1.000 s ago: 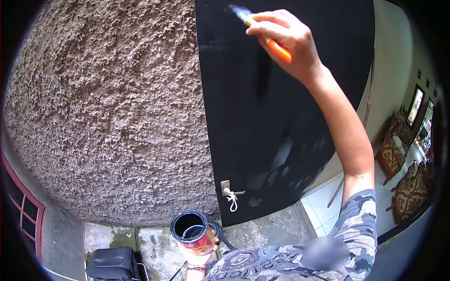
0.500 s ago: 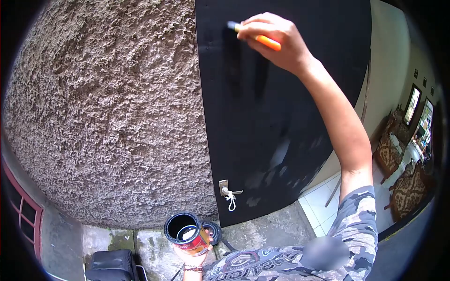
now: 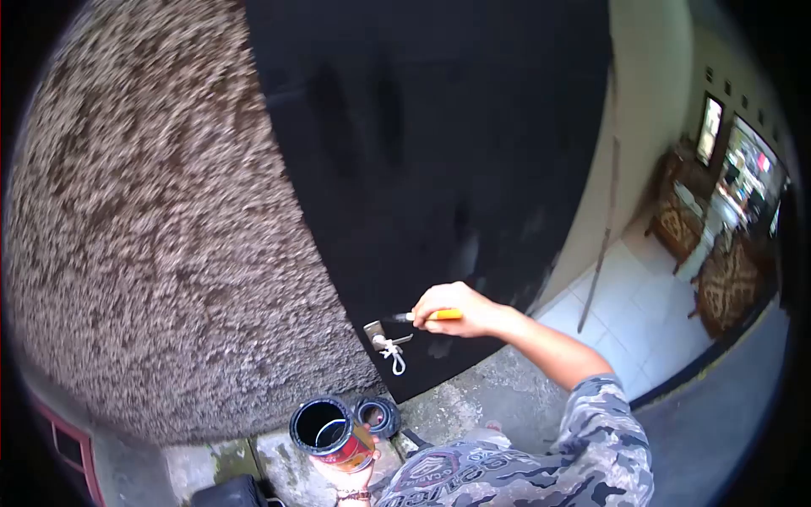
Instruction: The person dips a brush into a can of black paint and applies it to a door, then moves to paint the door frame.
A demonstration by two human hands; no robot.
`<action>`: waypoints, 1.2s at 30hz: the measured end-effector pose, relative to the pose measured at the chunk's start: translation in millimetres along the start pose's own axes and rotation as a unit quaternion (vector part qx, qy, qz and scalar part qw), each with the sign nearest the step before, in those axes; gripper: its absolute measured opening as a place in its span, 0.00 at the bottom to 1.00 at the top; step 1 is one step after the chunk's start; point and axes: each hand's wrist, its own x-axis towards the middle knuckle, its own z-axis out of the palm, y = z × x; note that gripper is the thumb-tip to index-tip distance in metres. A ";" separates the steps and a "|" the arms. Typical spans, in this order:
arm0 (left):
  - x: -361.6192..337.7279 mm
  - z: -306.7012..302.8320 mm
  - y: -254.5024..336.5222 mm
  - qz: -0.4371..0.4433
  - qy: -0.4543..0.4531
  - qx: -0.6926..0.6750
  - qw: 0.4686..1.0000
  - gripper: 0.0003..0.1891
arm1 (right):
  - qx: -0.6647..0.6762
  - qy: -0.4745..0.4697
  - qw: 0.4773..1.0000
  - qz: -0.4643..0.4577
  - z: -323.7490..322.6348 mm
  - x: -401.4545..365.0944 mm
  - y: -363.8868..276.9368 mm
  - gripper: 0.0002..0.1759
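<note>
My right hand (image 3: 460,308) is closed around a paintbrush (image 3: 445,314) with an orange-yellow handle. Its dark bristles point left, just above the metal door handle (image 3: 376,336) and in front of the black door (image 3: 439,177). White cord (image 3: 397,363) hangs in a loop from that handle. Low in the view, my left hand (image 3: 345,478) grips an open paint can (image 3: 353,456) from below. The can has a red and gold label, a dark-smeared rim and a dark inside with a pale curved shape in it.
Rough textured wall (image 3: 186,220) borders the door on the left. A round black ribbed object (image 3: 380,416) lies behind the can on the concrete floor (image 3: 481,389). Black padded seating (image 3: 228,493) is at the bottom left. To the right are a thin pole (image 3: 606,228), white tiles (image 3: 629,287) and patterned chairs (image 3: 726,286).
My right hand has come down with the paintbrush from the upper door to near the door handle. The whole view has shifted and tilted; my left hand still holds the can.
</note>
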 end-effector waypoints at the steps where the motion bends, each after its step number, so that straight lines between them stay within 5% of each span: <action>1: 2.9 2.3 -1.9 -0.004 0.002 0.005 1.000 0.50 | 0.016 0.009 0.996 0.090 0.8 -25.5 7.6 0.07; 6: 32.1 36.1 -37.2 -0.067 -0.005 0.020 0.998 0.49 | 0.237 0.309 0.842 0.373 -24.8 -122.8 9.5 0.06; 9: 41.1 52.1 -65.8 -0.083 -0.001 0.022 0.996 0.48 | 0.211 0.380 0.810 0.394 -68.2 -177.7 18.7 0.10; 14: 65.0 70.7 -143.8 -0.105 -0.120 0.015 0.987 0.50 | 0.250 0.519 0.728 0.372 -109.8 -272.9 39.9 0.13; 19: 72.0 88.1 -195.2 -0.125 -0.119 0.046 0.984 0.50 | 0.270 0.603 0.626 0.413 -85.0 -377.8 70.1 0.13; 22: 73.3 88.1 -214.6 -0.107 -0.079 0.070 0.989 0.48 | 0.280 0.646 0.505 0.499 -62.3 -426.5 78.8 0.16; 25: 60.7 92.4 -232.0 -0.072 -0.039 0.072 0.994 0.48 | 0.269 0.637 0.469 0.550 -48.3 -452.2 86.8 0.16; 30: 34.0 92.3 -248.0 -0.034 -0.020 0.071 0.997 0.47 | 0.299 0.598 0.487 0.562 -57.9 -434.0 106.2 0.15; 36: 11.6 89.7 -255.0 -0.025 -0.029 0.076 0.996 0.46 | 0.336 0.554 0.582 0.491 -63.5 -386.5 135.8 0.11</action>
